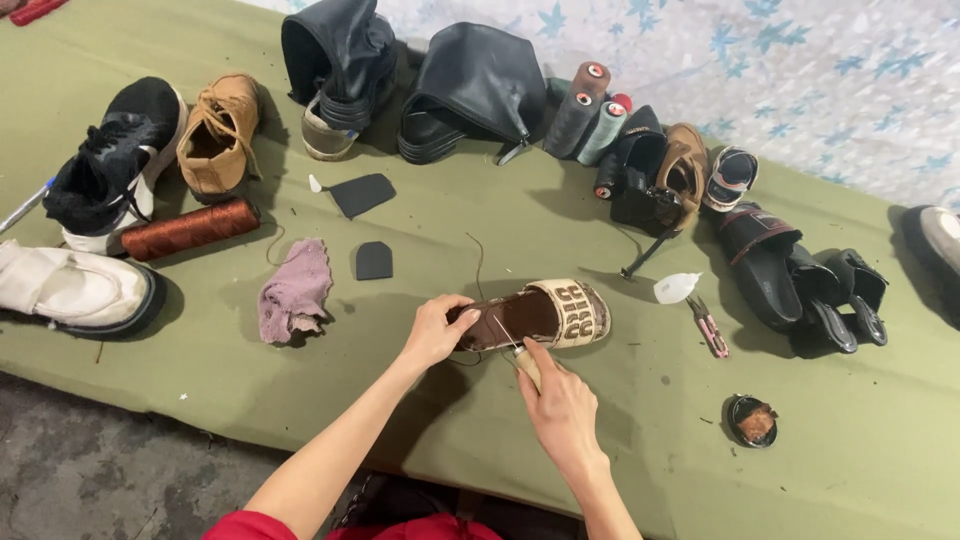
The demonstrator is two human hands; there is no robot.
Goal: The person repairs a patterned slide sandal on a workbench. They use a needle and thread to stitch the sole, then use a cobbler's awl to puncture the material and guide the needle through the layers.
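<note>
At the frame's centre the left hand (437, 332) clamps the slipper (535, 315) steady on the bench (620, 440). The right hand (560, 405) has its grip closed on a wooden-handled awl (526, 366), angled at the sole edge where thread (478, 262) trails.

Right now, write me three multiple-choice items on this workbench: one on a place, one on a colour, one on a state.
1. Where does the pink rag lie?
A. left of the sandal
B. inside a boot
C. on the floor

2. What colour is the big thread spool beside the black sneaker?
A. white
B. coppery brown
C. blue

3. What is the left hand doing?
A. lying flat on the cloth
B. gripping the heel end of the sandal
C. lifting a spool

Answers: 1 A, the rag sits on the green cloth left of the sandal. 2 B, its winding is coppery brown. 3 B, its fingers close on the sandal's end while the right hand holds a wooden-handled tool.
</note>
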